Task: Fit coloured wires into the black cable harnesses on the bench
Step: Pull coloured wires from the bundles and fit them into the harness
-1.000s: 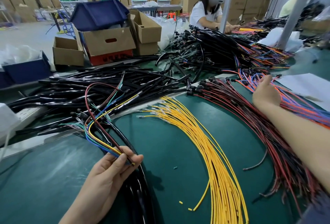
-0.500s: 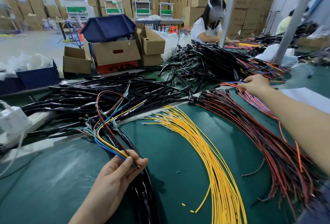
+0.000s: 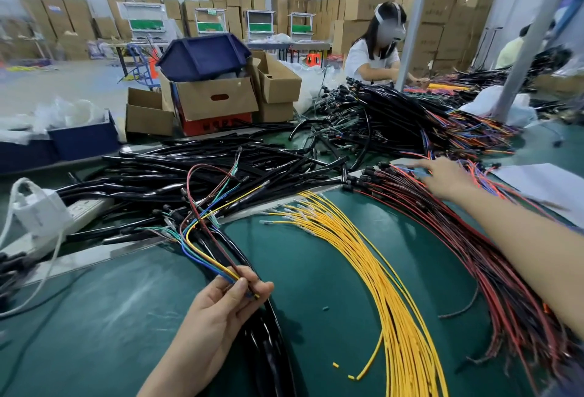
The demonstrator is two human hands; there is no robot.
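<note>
Far left of the yellow wires (image 3: 373, 270) lay one white power strip (image 3: 87, 208) with one white adapter (image 3: 39, 213) on it; no writing was legible on either. Left of the yellow wires, the left hand (image 3: 221, 308) pinched loose wires (image 3: 202, 251) in four colours, yellow, blue, green and dark red. These ran from a black harness (image 3: 268, 327) cut off at the bottom edge. Behind the yellow wires lay a harness heap (image 3: 196, 172), too tangled to count. Right of them, over red-black wires (image 3: 474, 257), the right hand (image 3: 445, 177) was blurred, fingers stretched out, clasping nothing.
</note>
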